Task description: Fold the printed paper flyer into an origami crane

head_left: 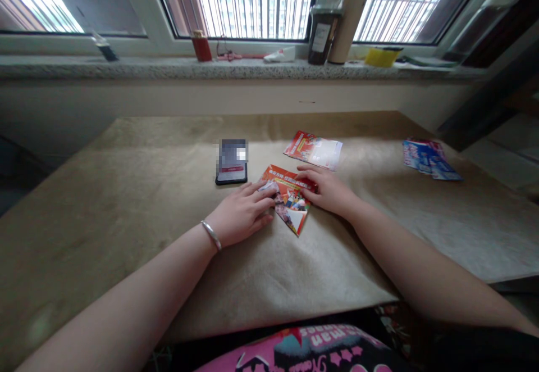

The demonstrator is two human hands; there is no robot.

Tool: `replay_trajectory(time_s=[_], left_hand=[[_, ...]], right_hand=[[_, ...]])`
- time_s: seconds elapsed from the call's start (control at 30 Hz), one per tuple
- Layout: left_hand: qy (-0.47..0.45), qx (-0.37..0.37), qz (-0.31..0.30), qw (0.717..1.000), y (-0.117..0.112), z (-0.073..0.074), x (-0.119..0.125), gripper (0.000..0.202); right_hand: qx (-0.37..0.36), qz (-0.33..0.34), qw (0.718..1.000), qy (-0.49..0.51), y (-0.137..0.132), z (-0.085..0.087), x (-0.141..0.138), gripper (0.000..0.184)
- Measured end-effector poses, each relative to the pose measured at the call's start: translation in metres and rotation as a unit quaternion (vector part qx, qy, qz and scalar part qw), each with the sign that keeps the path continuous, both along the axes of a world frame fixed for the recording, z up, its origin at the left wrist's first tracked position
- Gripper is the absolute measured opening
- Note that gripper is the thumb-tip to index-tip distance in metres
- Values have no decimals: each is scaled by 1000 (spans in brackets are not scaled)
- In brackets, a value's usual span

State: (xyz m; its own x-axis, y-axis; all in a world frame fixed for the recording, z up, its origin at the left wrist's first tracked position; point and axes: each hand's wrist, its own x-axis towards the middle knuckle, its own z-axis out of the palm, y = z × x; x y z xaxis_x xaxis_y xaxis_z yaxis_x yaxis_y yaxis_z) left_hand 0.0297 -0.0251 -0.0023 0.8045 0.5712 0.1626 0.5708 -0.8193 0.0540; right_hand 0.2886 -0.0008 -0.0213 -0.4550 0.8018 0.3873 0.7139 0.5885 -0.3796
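At the near side of the surface (138, 214), a folded red leaflet (289, 195) is set between the two hands, with one pointed corner turned toward the wearer. The left hand (244, 213), with a silver bracelet (211, 235) worn at its wrist, is laid open, its fingertips rested on the leaflet's left part. The right hand (328, 190) is placed at the right edge with fingers bent; whether the paper is pinched there cannot be told.

For a clean fold, the edges are best lined up before any pressure is applied; the paper is best pinned lightly by one hand while the crease is smoothed outward by the other, so that no skew is set in.

Counted from near to far: one folded leaflet is seen under the hands, one phone (232, 175) beyond the left hand, and one flatter leaflet (314, 150) beyond the right. Several blue cards (429, 160) are overlapped at the far right, their number unclear. On the windowsill (248, 71), one red container (201, 47) and one dark jar (322, 37) are seen.
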Motion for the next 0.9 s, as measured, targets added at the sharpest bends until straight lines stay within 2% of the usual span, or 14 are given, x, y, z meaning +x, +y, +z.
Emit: replay_trajectory(time_s=[0.2,0.4,0.6,0.7,0.9], left_hand=[[18,62,97,993,-4,6,0,34],[26,56,146,987,-4,2,0,47],[11,16,87,996,-3,0,1,39],[8,4,82,997,-2,-1,1,40],[21,-21,57,998,1,-2,-6,48]], right_hand=[[-5,49,999,-9,-5,4,-1,19],[-17,117,992,-32,-8,6,-2,30],[27,119,986,-110,-9,16,2,33],[44,130,983,-120,-8,18,5,34],[50,138,984,-105,-7,17,7,16]])
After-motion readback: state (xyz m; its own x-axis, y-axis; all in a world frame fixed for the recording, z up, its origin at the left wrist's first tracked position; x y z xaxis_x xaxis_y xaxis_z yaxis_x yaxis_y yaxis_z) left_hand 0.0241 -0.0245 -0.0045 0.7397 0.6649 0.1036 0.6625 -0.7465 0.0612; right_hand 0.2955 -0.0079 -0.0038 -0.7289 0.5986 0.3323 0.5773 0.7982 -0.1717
